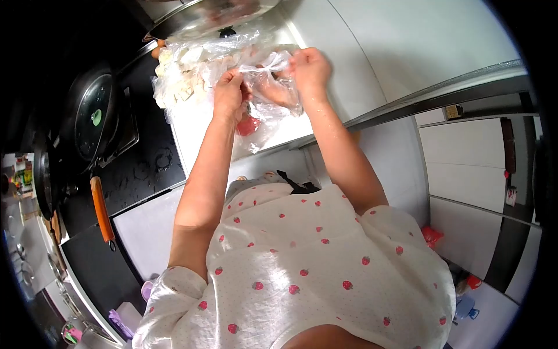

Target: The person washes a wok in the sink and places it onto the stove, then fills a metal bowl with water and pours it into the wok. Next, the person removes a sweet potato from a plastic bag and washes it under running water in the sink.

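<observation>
A clear plastic bag with something brownish and something red inside lies on the white counter. Its gathered top is stretched between my two hands. My left hand pinches one end of the twisted plastic, fingers closed. On the other side, my right hand has its fingers curled around the opposite end. Just beyond and to the left, another clear bag holds pale, whitish pieces. It touches the bag between my hands.
A black stove top is at the left, with a lidded pan whose orange handle points toward me. A large metal pan stands at the back of the counter. Below right are white drawers.
</observation>
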A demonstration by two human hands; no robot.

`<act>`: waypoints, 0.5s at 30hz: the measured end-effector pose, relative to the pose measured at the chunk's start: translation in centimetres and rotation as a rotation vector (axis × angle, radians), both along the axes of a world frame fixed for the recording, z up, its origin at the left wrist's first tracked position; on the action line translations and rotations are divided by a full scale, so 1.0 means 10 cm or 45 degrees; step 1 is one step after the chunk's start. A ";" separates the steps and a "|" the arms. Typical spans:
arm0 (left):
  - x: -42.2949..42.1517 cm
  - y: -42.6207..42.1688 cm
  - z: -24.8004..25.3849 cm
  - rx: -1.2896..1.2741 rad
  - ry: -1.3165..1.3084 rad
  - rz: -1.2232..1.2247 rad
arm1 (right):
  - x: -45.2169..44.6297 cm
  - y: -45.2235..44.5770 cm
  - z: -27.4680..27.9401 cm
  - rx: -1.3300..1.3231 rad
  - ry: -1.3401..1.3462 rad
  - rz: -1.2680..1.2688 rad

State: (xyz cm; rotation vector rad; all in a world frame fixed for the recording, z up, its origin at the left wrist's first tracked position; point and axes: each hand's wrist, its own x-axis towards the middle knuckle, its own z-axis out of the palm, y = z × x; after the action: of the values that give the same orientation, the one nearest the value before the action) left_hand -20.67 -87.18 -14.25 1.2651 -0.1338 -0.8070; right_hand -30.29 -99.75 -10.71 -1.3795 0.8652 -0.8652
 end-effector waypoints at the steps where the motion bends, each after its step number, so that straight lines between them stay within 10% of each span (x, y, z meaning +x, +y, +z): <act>1: 0.00 0.00 0.00 -0.002 0.002 0.006 | 0.03 -0.07 -0.03 -0.075 -0.052 -0.086; 7: -0.14 0.06 0.21 -0.146 0.040 0.054 | -0.13 0.02 0.05 -0.745 0.137 -0.019; 10: -0.24 0.03 0.25 -0.015 -0.552 0.096 | -0.29 0.17 0.06 -0.905 0.396 0.056; 12: -0.30 0.02 0.32 0.471 -1.722 0.299 | -0.30 0.17 -0.01 -0.934 0.378 0.062; 15: -0.38 -0.02 0.39 0.593 -1.645 0.108 | -0.29 0.12 -0.03 -0.963 0.419 0.214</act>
State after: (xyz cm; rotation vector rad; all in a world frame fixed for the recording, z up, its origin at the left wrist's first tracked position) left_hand -24.47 -87.42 -10.30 2.0606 -0.9543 0.1879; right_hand -33.17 -98.54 -11.03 -2.2687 0.6673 -0.8858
